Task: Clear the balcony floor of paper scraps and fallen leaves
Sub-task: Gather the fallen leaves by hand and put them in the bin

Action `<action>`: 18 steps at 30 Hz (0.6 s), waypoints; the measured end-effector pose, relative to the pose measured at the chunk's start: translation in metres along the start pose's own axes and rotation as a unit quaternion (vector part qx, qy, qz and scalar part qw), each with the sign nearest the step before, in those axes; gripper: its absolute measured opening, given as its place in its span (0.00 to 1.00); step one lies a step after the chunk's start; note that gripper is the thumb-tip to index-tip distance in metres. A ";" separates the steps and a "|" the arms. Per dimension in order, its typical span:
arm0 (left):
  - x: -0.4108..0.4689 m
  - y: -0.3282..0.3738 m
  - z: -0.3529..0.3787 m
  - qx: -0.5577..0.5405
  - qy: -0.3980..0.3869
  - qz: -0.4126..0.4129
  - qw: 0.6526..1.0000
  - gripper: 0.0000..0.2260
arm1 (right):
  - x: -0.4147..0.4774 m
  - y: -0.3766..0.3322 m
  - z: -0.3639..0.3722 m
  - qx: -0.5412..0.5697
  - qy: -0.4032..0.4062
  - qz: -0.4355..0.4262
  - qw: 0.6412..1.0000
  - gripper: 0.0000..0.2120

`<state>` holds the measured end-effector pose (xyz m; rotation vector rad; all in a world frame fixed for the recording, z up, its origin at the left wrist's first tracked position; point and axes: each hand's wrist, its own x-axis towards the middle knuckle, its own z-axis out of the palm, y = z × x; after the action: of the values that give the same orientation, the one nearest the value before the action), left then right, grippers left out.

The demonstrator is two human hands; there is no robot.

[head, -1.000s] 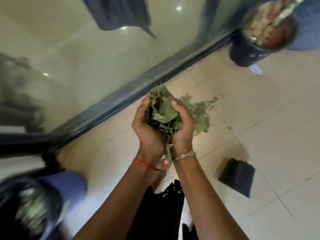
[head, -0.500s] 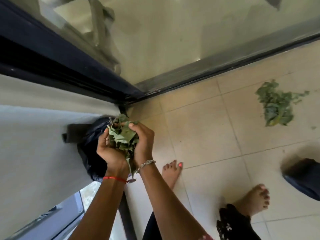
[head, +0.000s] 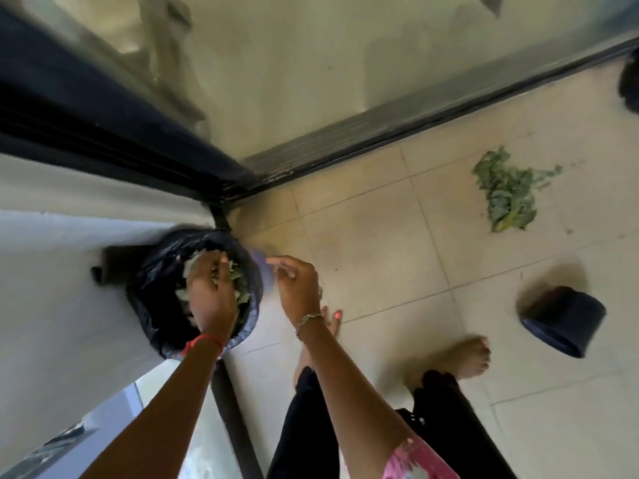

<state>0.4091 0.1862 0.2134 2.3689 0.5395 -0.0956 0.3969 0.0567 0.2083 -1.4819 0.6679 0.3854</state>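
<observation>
Leaves [head: 506, 195] heaped lengthwise away from door [head: 311, 63], left hand [head: 211, 295] over bin [head: 148, 288]

This is a home balcony. Beige floor tiles [head: 363, 243] meet a dark-framed glass door [head: 311, 63], near a bag-lined bin [head: 148, 288].

The pale tiled floor [head: 373, 243] carries a pile of green leaves [head: 506, 195] at upper right, a dark pot [head: 562, 319] tipped on its side at right, a black-bagged bin [head: 145, 281] at left, and two bare feet [head: 463, 354] at lower centre.
</observation>
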 end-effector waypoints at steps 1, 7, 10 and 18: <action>-0.016 0.014 0.022 0.003 -0.040 0.007 0.999 0.13 | 0.001 -0.003 -0.027 0.017 0.043 0.009 0.999 0.12; -0.076 0.125 0.148 -0.056 -0.197 0.104 0.973 0.12 | 0.006 0.006 -0.193 0.055 0.234 0.039 0.970 0.10; -0.096 0.166 0.219 -0.071 -0.287 0.177 0.939 0.10 | 0.018 0.022 -0.266 0.061 0.310 0.029 0.948 0.08; -0.092 0.190 0.396 -0.056 -0.424 0.270 0.862 0.16 | 0.108 0.131 -0.359 0.020 0.413 0.016 0.910 0.22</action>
<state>0.4332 -0.2316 0.0510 2.0016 -0.5270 -0.7758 0.3367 -0.3043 0.0537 -1.5762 1.3577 -0.2699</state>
